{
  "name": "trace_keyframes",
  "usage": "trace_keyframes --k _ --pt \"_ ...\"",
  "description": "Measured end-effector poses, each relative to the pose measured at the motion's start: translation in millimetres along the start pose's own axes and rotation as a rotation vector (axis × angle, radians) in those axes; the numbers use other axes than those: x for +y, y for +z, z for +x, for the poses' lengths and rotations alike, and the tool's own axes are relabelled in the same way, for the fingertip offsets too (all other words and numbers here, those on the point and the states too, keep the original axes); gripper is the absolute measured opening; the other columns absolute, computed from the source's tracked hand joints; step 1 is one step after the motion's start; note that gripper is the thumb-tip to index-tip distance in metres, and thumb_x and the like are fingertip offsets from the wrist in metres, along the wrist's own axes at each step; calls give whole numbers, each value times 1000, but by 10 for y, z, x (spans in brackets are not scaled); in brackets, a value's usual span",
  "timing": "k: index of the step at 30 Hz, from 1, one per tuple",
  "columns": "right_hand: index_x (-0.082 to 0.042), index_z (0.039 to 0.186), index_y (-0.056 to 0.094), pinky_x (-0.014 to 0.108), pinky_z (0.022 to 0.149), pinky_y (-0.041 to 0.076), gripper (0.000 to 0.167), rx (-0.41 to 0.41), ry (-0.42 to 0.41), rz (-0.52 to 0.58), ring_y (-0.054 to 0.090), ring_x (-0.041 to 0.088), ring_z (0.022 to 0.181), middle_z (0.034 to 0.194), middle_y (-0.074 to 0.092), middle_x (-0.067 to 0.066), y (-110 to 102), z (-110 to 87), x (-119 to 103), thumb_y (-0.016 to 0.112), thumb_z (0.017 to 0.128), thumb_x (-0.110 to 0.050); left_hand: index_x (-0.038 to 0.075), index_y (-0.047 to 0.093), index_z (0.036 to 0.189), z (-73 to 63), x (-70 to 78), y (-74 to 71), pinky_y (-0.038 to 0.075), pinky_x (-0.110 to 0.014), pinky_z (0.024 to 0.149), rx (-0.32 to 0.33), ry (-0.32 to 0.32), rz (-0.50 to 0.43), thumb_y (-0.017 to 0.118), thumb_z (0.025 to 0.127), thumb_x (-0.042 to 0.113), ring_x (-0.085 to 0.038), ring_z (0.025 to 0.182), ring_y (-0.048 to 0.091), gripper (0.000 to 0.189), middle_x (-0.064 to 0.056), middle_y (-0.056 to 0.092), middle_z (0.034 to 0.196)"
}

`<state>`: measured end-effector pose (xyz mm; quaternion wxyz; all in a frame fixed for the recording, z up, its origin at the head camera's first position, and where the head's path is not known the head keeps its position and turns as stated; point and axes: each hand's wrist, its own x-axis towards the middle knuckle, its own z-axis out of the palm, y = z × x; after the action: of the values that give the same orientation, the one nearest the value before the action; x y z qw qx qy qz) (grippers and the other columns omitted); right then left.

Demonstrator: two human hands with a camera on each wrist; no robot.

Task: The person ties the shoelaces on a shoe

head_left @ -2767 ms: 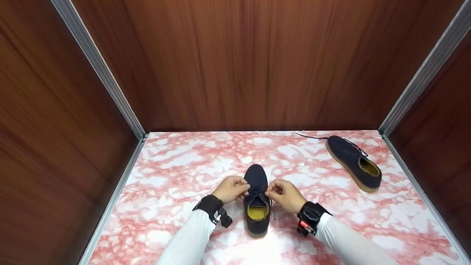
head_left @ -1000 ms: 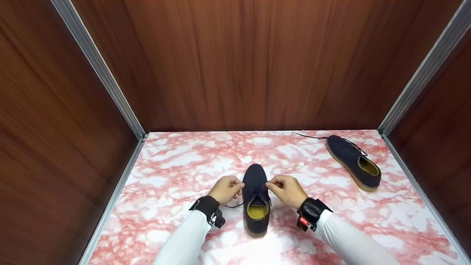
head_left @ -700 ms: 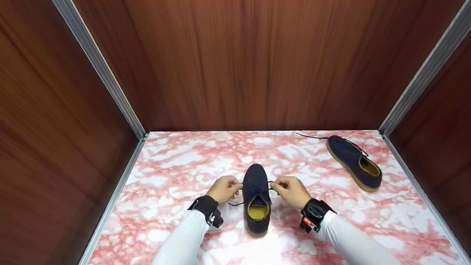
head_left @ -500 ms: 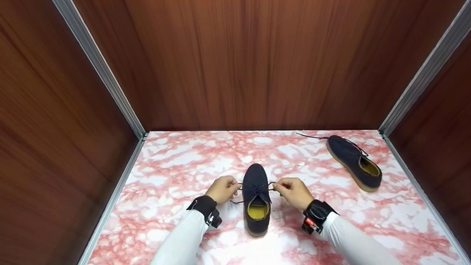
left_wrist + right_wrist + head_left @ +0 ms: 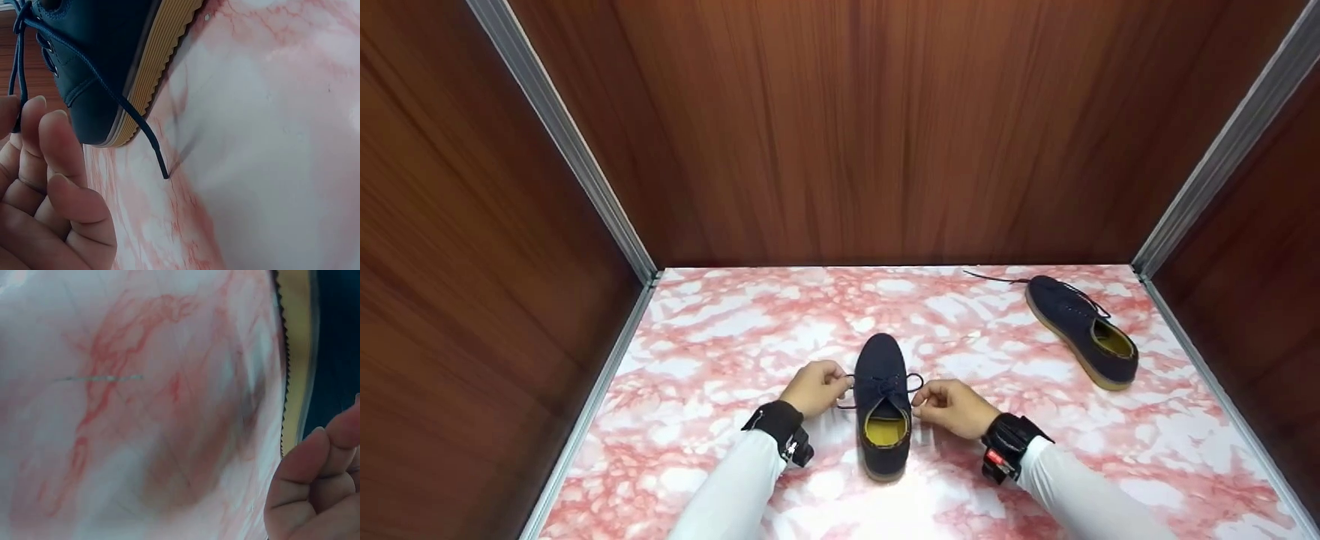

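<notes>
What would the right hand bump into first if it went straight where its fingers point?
Probably the side of the nearer navy shoe: the right hand points at it, its fingers right beside it. Whether they already touch is hard to tell.

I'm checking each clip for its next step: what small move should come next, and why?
Probably the right hand should pinch and gently draw out the right lace loop: it stands unheld beside the nearer lace-up shoe, while the left hand pinches the opposite loop.

Dark navy shoe (image 5: 882,409) upright at near centre, toe far, lace (image 5: 888,387) knotted, loop (image 5: 921,381) out right.
</notes>
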<state>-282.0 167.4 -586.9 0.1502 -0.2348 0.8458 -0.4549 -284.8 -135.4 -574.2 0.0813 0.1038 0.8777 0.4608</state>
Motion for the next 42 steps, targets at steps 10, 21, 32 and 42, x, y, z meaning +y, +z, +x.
trace_keyframes --k 10,21,32,42 --pt "-6 89 70 17 61 45 5 -32 -30 -41 53 -1 64 73 63 -4 55 23 -5 68 93 -7 12 69 89 12 26 24 43 -21 58 -13 -7 -34 69 100 23 -5 58 58 15 -13 72 75" --pt "-7 87 67 18 62 45 7 -40 10 -122 53 0 65 74 60 -7 -69 -85 100 62 88 -3 9 70 92 42 88 88 45 -19 60 -5 30 -18 69 97 19 -4 60 58 11 8 63 69" --pt "-12 80 65 20 61 42 8 -46 9 -278 50 0 62 67 54 -11 -106 -158 168 65 84 -6 7 65 94 45 132 142 47 -20 63 -17 35 2 67 93 15 -5 65 57 8 3 62 84" --pt "-14 81 64 20 60 41 8 -61 9 -285 49 1 62 67 52 -12 -110 -129 118 66 84 -6 6 65 95 65 135 149 48 -20 64 75 44 -1 67 92 11 -4 65 57 5 1 65 86"
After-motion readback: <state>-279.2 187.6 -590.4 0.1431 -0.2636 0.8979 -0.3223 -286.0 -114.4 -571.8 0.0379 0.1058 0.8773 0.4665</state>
